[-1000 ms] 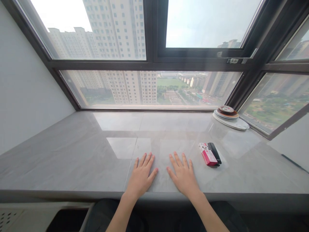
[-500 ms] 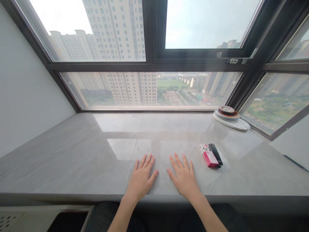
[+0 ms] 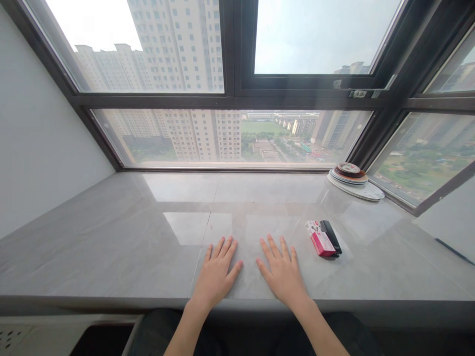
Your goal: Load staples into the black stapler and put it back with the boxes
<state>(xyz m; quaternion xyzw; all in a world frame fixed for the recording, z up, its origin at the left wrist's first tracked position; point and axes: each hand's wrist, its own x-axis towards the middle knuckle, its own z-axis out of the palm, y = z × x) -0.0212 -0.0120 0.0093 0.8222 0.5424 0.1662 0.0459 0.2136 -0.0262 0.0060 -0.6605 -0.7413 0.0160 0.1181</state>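
Observation:
My left hand (image 3: 216, 275) lies palm down on the grey stone sill (image 3: 111, 247), its fingers spread and holding nothing. Beside it, a short gap to the right, my right hand (image 3: 282, 275) rests flat in the same way, fingers apart. Nearest to my right hand is a small pink-and-white box (image 3: 320, 239), a little way to its right. Against the box's right side lies a slim black object that looks like a stapler (image 3: 331, 238). Neither hand touches these two things.
Stacked plates (image 3: 349, 175) sit in the far right corner, by the dark window frame (image 3: 297, 103). A thin dark strip (image 3: 454, 252) lies at the right edge. The sill's front edge (image 3: 111, 297) runs below my wrists, and a white wall (image 3: 44, 128) bounds the left.

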